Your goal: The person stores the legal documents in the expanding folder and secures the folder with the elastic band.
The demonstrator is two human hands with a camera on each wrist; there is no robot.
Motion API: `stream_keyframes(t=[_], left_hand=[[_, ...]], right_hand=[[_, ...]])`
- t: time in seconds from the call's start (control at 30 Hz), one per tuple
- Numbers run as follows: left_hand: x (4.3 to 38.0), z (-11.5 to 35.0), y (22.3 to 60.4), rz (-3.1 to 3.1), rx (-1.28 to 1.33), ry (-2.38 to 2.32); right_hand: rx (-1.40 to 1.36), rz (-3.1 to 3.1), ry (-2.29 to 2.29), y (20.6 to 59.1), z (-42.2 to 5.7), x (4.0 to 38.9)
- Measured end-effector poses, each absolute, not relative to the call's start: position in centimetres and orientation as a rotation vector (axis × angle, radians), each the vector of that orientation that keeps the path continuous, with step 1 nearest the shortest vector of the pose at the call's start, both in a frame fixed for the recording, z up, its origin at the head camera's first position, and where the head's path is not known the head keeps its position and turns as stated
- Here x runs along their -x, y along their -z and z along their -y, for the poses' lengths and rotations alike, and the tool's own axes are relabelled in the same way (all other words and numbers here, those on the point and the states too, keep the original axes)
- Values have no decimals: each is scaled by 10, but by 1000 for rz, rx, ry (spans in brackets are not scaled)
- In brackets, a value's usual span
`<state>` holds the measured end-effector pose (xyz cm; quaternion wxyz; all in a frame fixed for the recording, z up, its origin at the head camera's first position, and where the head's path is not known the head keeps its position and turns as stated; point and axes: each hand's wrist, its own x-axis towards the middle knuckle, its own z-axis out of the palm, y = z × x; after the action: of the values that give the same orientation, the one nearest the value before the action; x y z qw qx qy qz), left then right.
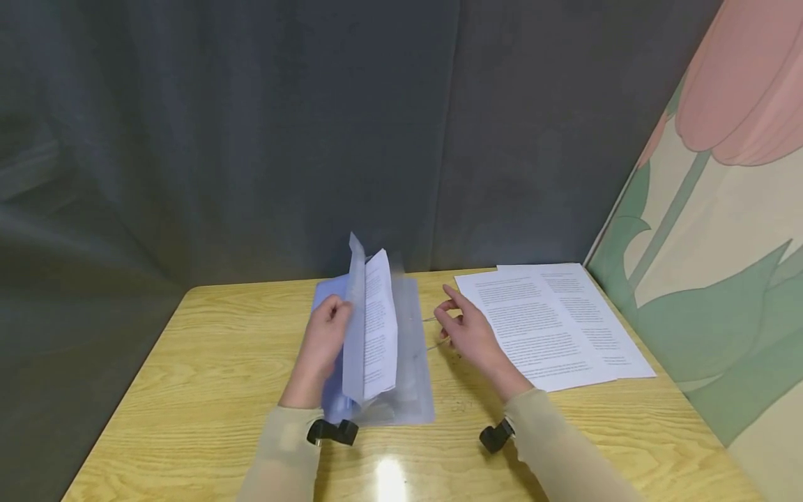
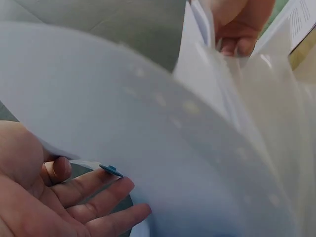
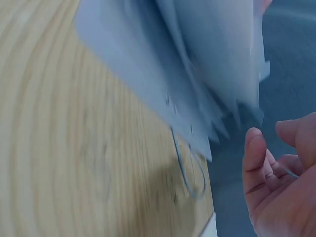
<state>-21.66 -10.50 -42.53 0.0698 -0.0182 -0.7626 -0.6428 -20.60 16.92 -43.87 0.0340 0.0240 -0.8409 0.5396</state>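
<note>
A translucent bluish plastic folder [image 1: 422,390] lies on the table with its cover [image 1: 354,328] lifted upright. My left hand [image 1: 326,324] grips the cover's outer edge; in the left wrist view a small teal button [image 2: 111,170] shows beside its fingers. Printed sheets [image 1: 380,328] stand tilted inside, leaning toward the cover. Off the folder's right side my right hand [image 1: 469,333] hovers, fingers loosely bent and thumb apart from the index finger. A thin elastic cord [image 3: 180,163] loops out from the folder's edge, close to that hand.
Two overlapping printed sheets [image 1: 533,328] lie flat on the wooden table [image 1: 219,362], to the right. A dark curtain [image 1: 301,139] hangs behind the table's far edge. The right side is bounded by a wall with a tulip mural [image 1: 709,293].
</note>
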Motion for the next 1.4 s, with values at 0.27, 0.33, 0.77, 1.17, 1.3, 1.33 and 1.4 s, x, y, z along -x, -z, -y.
stream_keyframes(t=[0.27,0.33,0.77,1.17,1.3,1.33,1.4], left_hand=[[216,113,426,2240,30,2034],[216,114,426,2234,37,2039],[214,115,423,2211,21,2090],[213,114,423,2209,0,2104],[212,114,423,2205,8,2110],[212,114,423,2203,10,2110],[211,114,423,2194,6,2111]], right_hand=[[-2,2657,-1452,432,-206,198],[14,2668,-1392,430,-214,198],[106,2722,-1188,424,-271,194],[277,2773,-1132,434,-325,189],[284,2774,-1059,439,-340,190],[284,2774,-1041,440,-343,190],[281,2774,-1005,443,-349,191]])
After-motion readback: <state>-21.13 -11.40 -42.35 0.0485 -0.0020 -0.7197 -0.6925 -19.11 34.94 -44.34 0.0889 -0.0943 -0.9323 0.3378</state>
